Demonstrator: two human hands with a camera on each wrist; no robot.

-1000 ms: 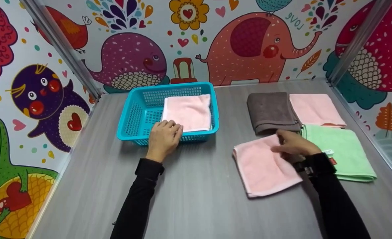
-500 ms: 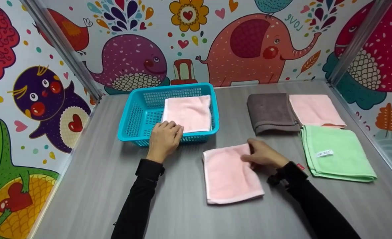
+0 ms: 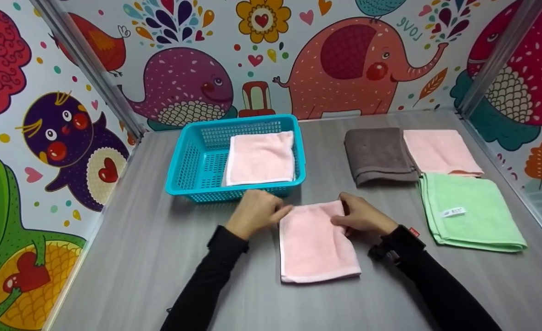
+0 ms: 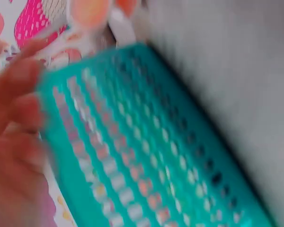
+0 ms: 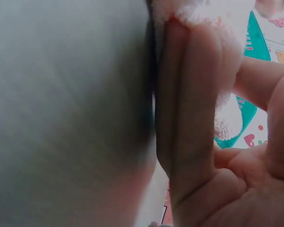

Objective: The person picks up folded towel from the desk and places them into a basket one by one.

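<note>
Blue basket (image 3: 211,196) left of centre, pink cloth (image 3: 316,243) lower centre.
Left hand (image 3: 255,214), fingers loosely parted, seemingly empty, at the cloth's upper-left corner; right hand (image 3: 366,215) pinches its right edge between fingers. Likely a regrip; next calls for a left pinch.

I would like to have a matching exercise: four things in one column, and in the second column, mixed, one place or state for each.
1. Turquoise basket
2. Brown towel
3. Green towel
4. Right hand

A. Bears a white label
B. Grips the front pink towel
C. Has the inner pink towel in it
D. Lies between basket and back pink towel

Pairs: 1-C, 2-D, 3-A, 4-B
</note>
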